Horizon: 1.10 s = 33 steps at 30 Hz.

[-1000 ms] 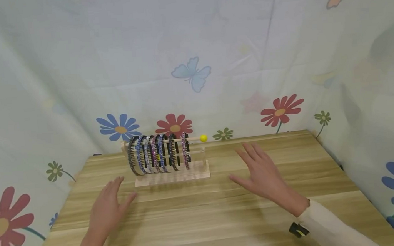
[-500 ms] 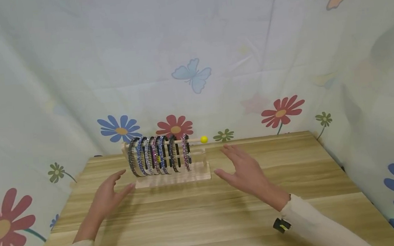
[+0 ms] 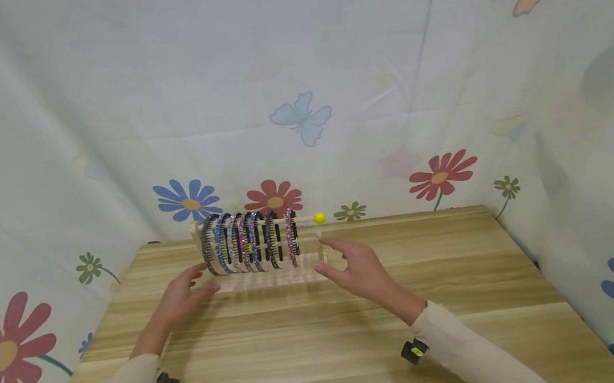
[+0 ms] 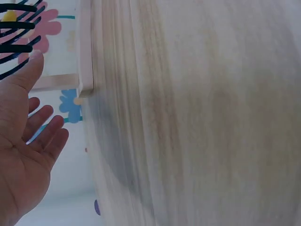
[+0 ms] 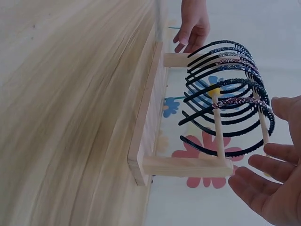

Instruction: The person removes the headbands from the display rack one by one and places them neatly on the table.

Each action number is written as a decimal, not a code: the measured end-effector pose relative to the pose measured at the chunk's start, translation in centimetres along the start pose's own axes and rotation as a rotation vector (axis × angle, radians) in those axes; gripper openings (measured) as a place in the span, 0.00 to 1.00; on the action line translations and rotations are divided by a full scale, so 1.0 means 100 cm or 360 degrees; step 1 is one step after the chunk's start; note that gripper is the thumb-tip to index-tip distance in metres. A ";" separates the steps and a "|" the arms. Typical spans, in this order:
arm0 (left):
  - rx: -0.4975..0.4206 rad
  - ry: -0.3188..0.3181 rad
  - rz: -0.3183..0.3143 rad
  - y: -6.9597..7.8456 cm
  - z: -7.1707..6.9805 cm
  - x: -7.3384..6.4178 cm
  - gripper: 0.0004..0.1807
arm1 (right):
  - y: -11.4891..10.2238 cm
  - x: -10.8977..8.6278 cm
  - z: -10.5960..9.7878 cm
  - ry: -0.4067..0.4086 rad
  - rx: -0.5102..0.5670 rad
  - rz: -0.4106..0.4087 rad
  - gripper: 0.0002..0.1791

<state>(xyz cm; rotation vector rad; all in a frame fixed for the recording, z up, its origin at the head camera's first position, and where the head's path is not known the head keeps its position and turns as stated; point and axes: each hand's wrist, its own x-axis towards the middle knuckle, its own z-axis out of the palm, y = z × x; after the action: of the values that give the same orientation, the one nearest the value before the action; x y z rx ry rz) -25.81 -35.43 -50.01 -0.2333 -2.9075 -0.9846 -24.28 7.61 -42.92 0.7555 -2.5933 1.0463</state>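
Note:
A pale wooden rack point(image 3: 271, 280) stands on the table, its upper rod ending in a yellow ball point(image 3: 320, 218). Several glittery toothed headbands point(image 5: 240, 101) in black, blue, silver and pink hang along the rods. My left hand point(image 3: 181, 299) is at the rack's left end, thumb and fingers spread apart; in the left wrist view its thumb overlaps the black headband ends point(image 4: 19, 48). At the other end, my right hand point(image 3: 362, 272) has its fingertips right by the short upright post point(image 5: 188, 166), fingers loosely bent and holding nothing.
The wood-grain table point(image 3: 308, 347) extends in front of the rack and to both sides. Behind it hangs a pale cloth point(image 3: 217, 144) printed with flowers and butterflies. Small dark devices point(image 3: 414, 351) sit at both wrists.
Both hands have come inward to the rack's two ends, the right moving left and the left moving slightly right. The rack and headbands stay where they were.

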 end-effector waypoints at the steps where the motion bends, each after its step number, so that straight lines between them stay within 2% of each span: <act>1: -0.0013 -0.0015 -0.0020 -0.001 0.001 0.001 0.41 | 0.001 0.001 0.002 -0.0007 0.0037 0.0005 0.30; 5: -0.0019 -0.0063 -0.0075 -0.003 0.007 0.005 0.42 | 0.003 0.003 0.011 -0.0055 0.0189 0.0035 0.28; 10: 0.0000 -0.0095 -0.0052 -0.006 0.014 0.009 0.41 | 0.005 0.003 0.018 -0.0065 0.0332 0.0058 0.26; 22: 0.0053 -0.0040 -0.0022 -0.014 0.016 0.014 0.34 | 0.001 0.010 0.035 -0.0118 0.0545 0.0186 0.24; 30: 0.0041 -0.0001 -0.0017 -0.017 0.019 0.018 0.25 | -0.009 0.019 0.039 -0.0105 0.0595 0.0245 0.25; 33: 0.0063 0.0021 0.0015 -0.017 0.019 0.020 0.21 | -0.014 0.023 0.039 -0.0090 0.0621 0.0269 0.23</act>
<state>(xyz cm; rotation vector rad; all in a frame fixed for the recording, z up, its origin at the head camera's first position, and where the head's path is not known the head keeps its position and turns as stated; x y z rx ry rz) -28.06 -35.38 -52.36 -0.2369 -2.9079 -0.9227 -25.61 3.17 -44.00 0.6610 -2.5653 1.6354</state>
